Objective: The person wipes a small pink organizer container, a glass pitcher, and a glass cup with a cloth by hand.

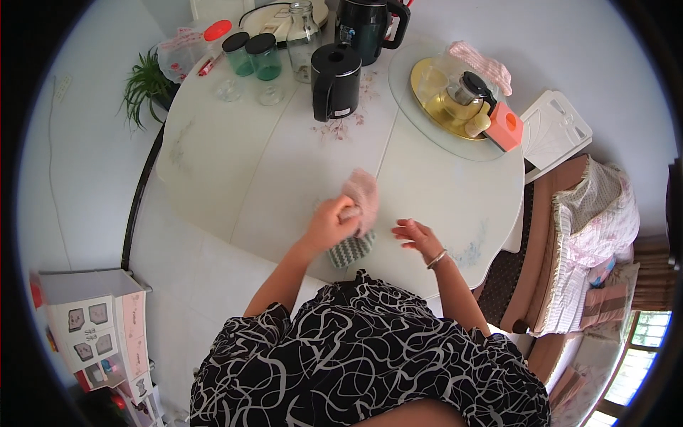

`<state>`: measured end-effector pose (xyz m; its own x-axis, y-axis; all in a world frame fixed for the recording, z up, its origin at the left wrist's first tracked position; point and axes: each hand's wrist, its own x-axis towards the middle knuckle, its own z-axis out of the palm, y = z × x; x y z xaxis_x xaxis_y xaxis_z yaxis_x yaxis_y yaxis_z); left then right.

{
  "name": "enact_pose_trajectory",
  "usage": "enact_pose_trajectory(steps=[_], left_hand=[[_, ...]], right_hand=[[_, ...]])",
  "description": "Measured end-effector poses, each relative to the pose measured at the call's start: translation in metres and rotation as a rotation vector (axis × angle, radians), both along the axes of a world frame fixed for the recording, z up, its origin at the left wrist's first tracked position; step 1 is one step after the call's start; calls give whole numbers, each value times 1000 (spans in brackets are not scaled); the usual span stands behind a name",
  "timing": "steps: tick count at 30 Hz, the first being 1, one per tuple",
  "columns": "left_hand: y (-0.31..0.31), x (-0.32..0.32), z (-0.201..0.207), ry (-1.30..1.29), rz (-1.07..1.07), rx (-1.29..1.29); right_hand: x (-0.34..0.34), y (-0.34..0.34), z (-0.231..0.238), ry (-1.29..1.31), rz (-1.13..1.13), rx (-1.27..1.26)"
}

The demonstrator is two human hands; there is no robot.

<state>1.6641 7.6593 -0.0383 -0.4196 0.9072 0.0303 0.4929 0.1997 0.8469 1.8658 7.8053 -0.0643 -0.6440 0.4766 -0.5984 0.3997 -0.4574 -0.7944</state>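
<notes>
My left hand (331, 226) is closed on a pink cloth (363, 193) above the near middle of the white table (213, 181). The cloth stands up bunched from my fist and is a little blurred. Below that fist shows a cloth with a green-and-white zigzag pattern (351, 251); I cannot tell whether it is joined to the pink one. To the right, my right hand (421, 239) hovers over the table with its fingers apart and nothing in it. A bracelet circles that wrist.
A black kettle (336, 82) stands beyond my hands, with a larger dark pot (370, 28) behind it. Two green jars with black lids (265, 60) and a glass bottle (304, 46) are at the far left. A gold tray (420, 78) with a glass teapot (459, 99) sits far right.
</notes>
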Motion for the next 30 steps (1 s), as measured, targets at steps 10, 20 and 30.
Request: enact_pose_trajectory(steps=[10, 20, 30], left_hand=[[-20, 29, -46, 18, -246, 0], [31, 50, -72, 125, -230, -18], [45, -7, -18, -999, 261, 121]], right_hand=[[13, -4, -12, 500, -460, -214], [33, 7, 17, 596, -281, -316], [89, 69, 27, 332, -576, 150]])
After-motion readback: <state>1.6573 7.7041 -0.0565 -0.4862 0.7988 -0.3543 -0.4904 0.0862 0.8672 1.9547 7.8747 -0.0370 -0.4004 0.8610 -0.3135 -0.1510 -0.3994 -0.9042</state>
